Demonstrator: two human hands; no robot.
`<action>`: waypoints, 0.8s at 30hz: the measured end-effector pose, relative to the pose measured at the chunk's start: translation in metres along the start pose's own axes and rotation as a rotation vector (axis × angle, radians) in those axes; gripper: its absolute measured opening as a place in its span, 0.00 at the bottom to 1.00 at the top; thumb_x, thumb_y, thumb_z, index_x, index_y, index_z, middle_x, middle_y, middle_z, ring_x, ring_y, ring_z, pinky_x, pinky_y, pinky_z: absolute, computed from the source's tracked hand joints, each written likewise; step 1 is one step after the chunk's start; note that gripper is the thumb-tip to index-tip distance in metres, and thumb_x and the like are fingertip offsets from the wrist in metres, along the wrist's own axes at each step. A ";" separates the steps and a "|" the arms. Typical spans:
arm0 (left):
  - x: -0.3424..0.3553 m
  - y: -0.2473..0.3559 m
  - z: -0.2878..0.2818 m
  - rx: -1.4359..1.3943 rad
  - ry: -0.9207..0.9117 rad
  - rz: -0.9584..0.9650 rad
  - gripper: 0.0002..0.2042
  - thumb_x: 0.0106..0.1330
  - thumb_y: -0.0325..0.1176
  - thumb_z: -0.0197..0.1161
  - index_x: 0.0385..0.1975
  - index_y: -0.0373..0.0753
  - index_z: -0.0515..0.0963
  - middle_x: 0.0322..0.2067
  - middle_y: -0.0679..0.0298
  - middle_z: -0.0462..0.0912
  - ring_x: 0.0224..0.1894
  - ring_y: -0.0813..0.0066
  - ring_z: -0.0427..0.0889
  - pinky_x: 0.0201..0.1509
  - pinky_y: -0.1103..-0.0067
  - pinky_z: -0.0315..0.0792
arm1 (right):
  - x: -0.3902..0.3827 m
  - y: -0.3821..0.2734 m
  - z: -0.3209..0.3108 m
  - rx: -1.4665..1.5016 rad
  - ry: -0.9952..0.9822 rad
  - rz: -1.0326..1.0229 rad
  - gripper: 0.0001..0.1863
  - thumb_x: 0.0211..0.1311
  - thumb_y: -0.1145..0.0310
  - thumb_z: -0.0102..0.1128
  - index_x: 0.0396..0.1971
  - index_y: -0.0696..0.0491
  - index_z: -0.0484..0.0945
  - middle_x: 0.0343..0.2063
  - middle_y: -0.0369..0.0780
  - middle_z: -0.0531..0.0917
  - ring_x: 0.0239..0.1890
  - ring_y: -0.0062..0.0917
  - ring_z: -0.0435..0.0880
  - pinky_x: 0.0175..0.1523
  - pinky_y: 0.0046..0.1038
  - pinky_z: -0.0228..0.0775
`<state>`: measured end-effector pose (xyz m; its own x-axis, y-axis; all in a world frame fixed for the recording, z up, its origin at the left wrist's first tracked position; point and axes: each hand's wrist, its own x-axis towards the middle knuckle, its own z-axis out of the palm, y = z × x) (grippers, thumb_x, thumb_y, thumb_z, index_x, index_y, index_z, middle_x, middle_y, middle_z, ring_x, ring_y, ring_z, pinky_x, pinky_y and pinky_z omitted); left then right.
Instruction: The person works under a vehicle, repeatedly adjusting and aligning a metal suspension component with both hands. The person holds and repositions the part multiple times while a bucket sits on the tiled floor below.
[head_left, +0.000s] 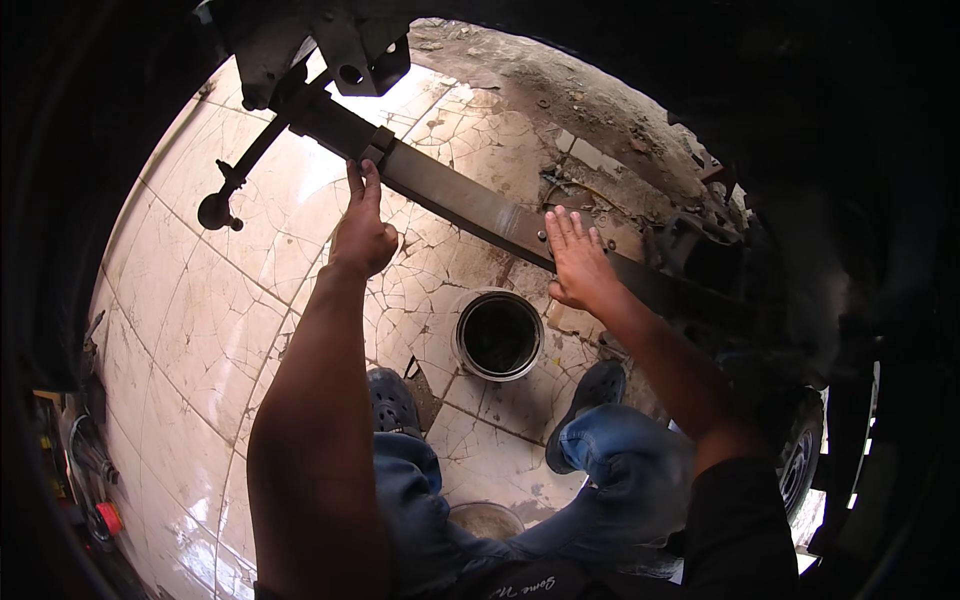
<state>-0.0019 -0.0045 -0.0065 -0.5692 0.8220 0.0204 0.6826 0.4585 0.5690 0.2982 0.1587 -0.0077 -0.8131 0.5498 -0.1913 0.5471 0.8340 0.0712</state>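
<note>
A long leaf spring (455, 192) slants across the upper middle, from a dark bracket (372, 68) at the far left down toward the right. A metal clip (378, 146) wraps round it near its far end. My left hand (364, 238) has two fingers stretched up to the spring's edge at the clip, the others curled, with nothing held. Fingers spread, my right hand (583, 265) rests against the spring farther right and grips nothing. Below the spring, between the two hands, stands a round bucket (500, 377) with a dark inside.
A dark rod with a rounded end (213, 211) hangs at the left. Cracked pale tiles (215, 330) cover the floor, with dirt ground (560, 75) at the far right. A wheel (800, 455) stands at lower right. Another round container (488, 518) shows between my legs.
</note>
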 end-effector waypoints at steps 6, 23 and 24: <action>-0.002 0.003 -0.013 -0.032 -0.065 -0.042 0.48 0.55 0.20 0.52 0.76 0.47 0.34 0.77 0.56 0.28 0.57 0.56 0.80 0.54 0.73 0.78 | -0.019 -0.009 -0.002 -0.021 -0.002 -0.018 0.56 0.50 0.61 0.67 0.74 0.60 0.42 0.74 0.52 0.48 0.75 0.49 0.49 0.74 0.53 0.47; -0.002 0.002 -0.015 -0.020 -0.065 -0.030 0.47 0.56 0.20 0.51 0.76 0.45 0.34 0.77 0.55 0.28 0.56 0.57 0.80 0.55 0.73 0.77 | -0.010 -0.003 -0.004 -0.010 -0.031 -0.029 0.54 0.53 0.64 0.65 0.75 0.58 0.40 0.75 0.50 0.47 0.76 0.48 0.48 0.75 0.51 0.45; -0.003 0.000 -0.016 -0.016 -0.070 -0.031 0.47 0.56 0.20 0.51 0.76 0.45 0.34 0.77 0.55 0.28 0.55 0.57 0.81 0.55 0.73 0.77 | -0.018 -0.004 0.000 -0.021 -0.015 -0.038 0.54 0.53 0.64 0.64 0.75 0.58 0.41 0.75 0.50 0.47 0.76 0.48 0.49 0.75 0.52 0.45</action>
<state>-0.0075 -0.0123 0.0068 -0.5557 0.8296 -0.0544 0.6575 0.4786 0.5819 0.3105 0.1461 -0.0043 -0.8298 0.5174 -0.2091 0.5119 0.8549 0.0837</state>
